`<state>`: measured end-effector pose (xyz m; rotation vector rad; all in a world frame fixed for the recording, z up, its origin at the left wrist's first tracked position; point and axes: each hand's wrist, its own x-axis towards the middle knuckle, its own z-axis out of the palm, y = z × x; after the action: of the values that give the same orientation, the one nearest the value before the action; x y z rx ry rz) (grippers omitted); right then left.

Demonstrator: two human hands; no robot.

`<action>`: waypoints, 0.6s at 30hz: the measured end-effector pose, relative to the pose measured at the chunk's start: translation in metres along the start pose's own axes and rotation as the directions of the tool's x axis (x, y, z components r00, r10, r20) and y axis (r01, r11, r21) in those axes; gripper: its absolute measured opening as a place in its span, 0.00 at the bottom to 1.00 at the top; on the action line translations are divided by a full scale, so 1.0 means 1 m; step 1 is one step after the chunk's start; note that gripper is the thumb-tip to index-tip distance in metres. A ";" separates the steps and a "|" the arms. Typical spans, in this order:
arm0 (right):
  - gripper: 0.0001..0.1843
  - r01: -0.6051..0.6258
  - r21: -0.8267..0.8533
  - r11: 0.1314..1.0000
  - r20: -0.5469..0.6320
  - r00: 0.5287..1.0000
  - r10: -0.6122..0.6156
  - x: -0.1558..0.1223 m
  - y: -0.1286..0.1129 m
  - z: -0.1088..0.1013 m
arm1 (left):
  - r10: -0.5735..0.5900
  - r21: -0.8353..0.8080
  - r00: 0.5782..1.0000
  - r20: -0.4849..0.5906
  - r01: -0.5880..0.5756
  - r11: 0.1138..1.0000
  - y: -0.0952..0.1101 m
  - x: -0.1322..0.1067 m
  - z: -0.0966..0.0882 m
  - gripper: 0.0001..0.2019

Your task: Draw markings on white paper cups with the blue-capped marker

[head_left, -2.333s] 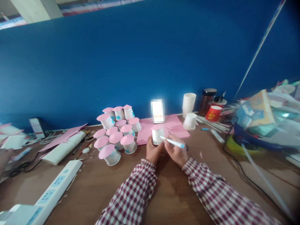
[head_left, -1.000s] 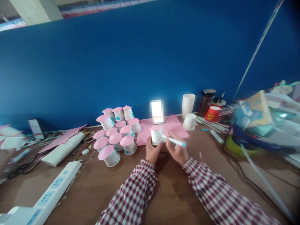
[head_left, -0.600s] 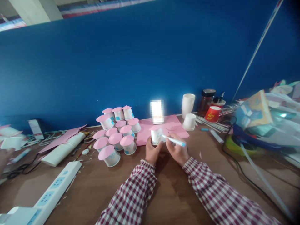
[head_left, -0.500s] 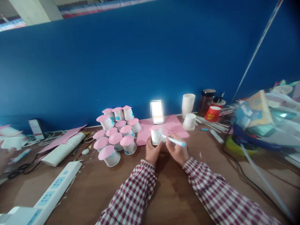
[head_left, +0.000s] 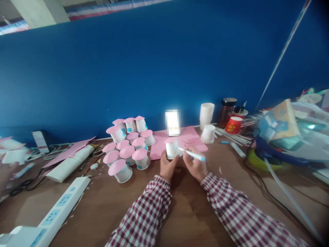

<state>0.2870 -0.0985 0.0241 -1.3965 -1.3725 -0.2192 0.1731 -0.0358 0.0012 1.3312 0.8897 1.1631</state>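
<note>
My left hand [head_left: 168,165] is closed around the lower part of a white paper cup [head_left: 171,149], which has a pink paper top and faint marks on its side. In my right hand [head_left: 194,164] is a white marker [head_left: 192,154] with a blue end; its tip is at or very near the cup's right side, and I cannot tell if it touches. Beneath and behind the cup lies pink paper [head_left: 159,145]. To the left stand several paper cups with pink tops [head_left: 126,152] and blue markings.
A power strip [head_left: 55,212] lies at left near a stack of white cups on its side [head_left: 70,164]. White cups [head_left: 206,115], a red cup [head_left: 233,126] and a dark-lidded jar [head_left: 227,111] stand at right. At far left is another person's blurred hand [head_left: 6,176].
The marker's tip has shifted slightly right along the cup, and more drawn marks show on the cup's side. My left hand keeps its hold.
</note>
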 end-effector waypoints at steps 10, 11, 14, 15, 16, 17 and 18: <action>0.07 0.021 -0.020 1.000 0.002 1.000 -0.021 0.000 -0.001 0.000 | 0.000 0.003 1.000 0.001 0.000 1.000 0.000 -0.001 0.002 0.24; 0.07 0.022 -0.019 1.000 0.004 1.000 -0.022 0.000 -0.001 0.000 | 0.002 0.011 1.000 0.001 -0.003 1.000 0.000 0.000 0.001 0.24; 0.07 0.019 -0.015 1.000 0.011 1.000 -0.019 0.000 -0.001 0.000 | 0.007 0.021 1.000 0.005 -0.007 1.000 -0.001 0.000 0.001 0.24; 0.07 0.017 -0.014 1.000 0.011 1.000 -0.017 0.000 -0.001 0.000 | 0.007 0.021 1.000 0.009 -0.008 1.000 -0.001 0.000 0.001 0.24; 0.07 0.016 -0.015 1.000 0.010 1.000 -0.015 0.000 -0.001 -0.001 | 0.008 0.020 1.000 0.013 -0.008 1.000 -0.001 0.000 0.000 0.24; 0.07 0.015 -0.015 1.000 0.008 1.000 -0.015 0.000 -0.001 -0.001 | 0.007 0.020 1.000 0.014 -0.007 1.000 0.000 0.000 0.000 0.24; 0.07 0.014 -0.016 1.000 0.004 1.000 -0.014 0.000 -0.001 -0.001 | 0.006 0.022 1.000 0.014 -0.006 1.000 0.000 -0.001 0.000 0.24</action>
<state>0.2864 -0.0993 0.0252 -1.4014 -1.3870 -0.2372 0.1733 -0.0365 0.0016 1.3587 0.8913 1.1508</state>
